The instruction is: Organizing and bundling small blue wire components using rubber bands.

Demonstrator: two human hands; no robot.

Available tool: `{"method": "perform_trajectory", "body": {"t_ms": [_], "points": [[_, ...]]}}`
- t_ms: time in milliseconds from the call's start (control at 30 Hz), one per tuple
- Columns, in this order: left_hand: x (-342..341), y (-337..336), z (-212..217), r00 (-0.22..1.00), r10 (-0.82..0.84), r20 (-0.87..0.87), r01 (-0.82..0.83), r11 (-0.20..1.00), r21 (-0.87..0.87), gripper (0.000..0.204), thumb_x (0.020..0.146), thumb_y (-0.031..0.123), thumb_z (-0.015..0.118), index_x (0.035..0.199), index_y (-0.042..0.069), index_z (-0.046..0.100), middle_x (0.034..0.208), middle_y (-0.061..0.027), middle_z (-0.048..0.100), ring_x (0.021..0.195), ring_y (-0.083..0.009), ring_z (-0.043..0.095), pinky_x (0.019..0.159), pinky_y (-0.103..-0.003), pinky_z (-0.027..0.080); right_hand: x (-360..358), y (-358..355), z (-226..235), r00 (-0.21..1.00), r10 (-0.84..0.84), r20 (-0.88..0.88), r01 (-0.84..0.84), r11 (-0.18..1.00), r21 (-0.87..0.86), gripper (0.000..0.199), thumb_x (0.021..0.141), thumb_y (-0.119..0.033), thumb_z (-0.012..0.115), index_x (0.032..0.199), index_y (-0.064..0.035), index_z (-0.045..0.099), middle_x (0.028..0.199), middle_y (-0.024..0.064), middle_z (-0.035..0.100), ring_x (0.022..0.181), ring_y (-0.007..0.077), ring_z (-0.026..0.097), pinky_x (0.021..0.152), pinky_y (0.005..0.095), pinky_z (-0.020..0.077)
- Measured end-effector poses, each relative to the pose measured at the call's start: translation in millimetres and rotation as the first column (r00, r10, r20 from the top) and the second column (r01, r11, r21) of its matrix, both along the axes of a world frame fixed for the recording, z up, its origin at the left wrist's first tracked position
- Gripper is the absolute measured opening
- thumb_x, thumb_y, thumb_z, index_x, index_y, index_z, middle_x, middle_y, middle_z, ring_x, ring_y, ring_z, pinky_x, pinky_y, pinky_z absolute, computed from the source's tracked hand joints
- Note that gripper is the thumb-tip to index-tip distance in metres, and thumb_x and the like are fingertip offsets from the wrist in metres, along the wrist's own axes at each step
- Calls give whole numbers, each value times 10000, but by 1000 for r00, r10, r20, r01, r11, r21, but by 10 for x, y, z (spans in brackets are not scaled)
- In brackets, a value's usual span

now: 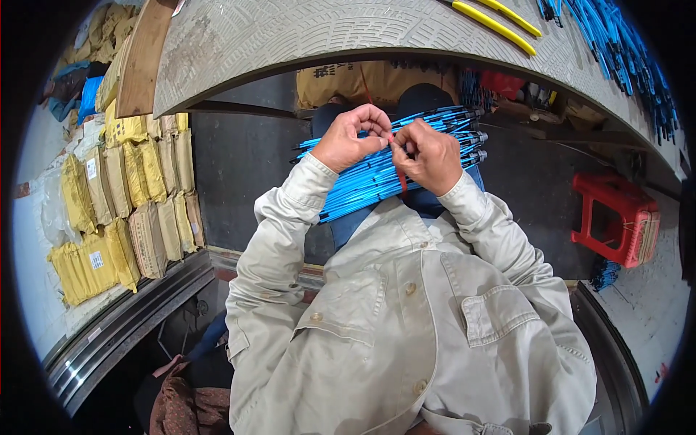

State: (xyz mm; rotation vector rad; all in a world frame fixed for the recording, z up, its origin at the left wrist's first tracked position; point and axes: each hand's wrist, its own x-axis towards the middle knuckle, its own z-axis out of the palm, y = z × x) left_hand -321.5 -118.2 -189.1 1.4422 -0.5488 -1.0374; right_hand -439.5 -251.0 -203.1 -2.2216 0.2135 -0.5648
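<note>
Across my lap lies a bundle of thin blue rods or cables [355, 194] with black ends; their exact kind I cannot make out. A red string [403, 183] goes around the bundle near its middle. Above it, my left hand [351, 138] is closed in a pinch on the red string, thumb against fingertip. My right hand [429, 156] pinches the string right beside it, its fingers curled in. The two sets of fingertips nearly touch, hiding any knot between them.
A grey patterned table [290, 32] curves ahead of me, bearing yellow-handled pliers [500, 27] and more blue pieces [616, 47]. Wrapped yellow packages [94, 264] are stacked at left. On the right is a red plastic stool [615, 221]. A brown sack [341, 83] sits beneath the table.
</note>
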Motion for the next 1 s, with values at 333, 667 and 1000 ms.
{"method": "perform_trajectory", "body": {"t_ms": [333,667,1000], "points": [[-105,-24,84,972,-31,231,9,995,96,130,680,1,637,808,21,648,730,-25,614,658,-85,504,637,-209,440,75,-187,169,888,235,-397,-17,877,481,53,698,-56,621,672,-19,595,559,-5,532,491,70,400,438,185,320],[-108,-2,103,967,-32,253,-6,989,147,82,716,51,665,795,35,653,727,-12,614,650,-83,496,628,-212,424,5,-331,122,933,311,-179,-44,592,804,76,762,-30,593,836,-25,608,589,6,566,483,97,479,456,209,385],[-141,42,100,883,-99,458,56,993,105,84,731,94,663,813,91,648,839,-16,580,770,-144,477,697,-245,403,-10,-261,160,969,-29,-247,15,998,-60,133,783,-31,536,887,-108,570,550,15,566,435,171,532,418,280,392]]}}
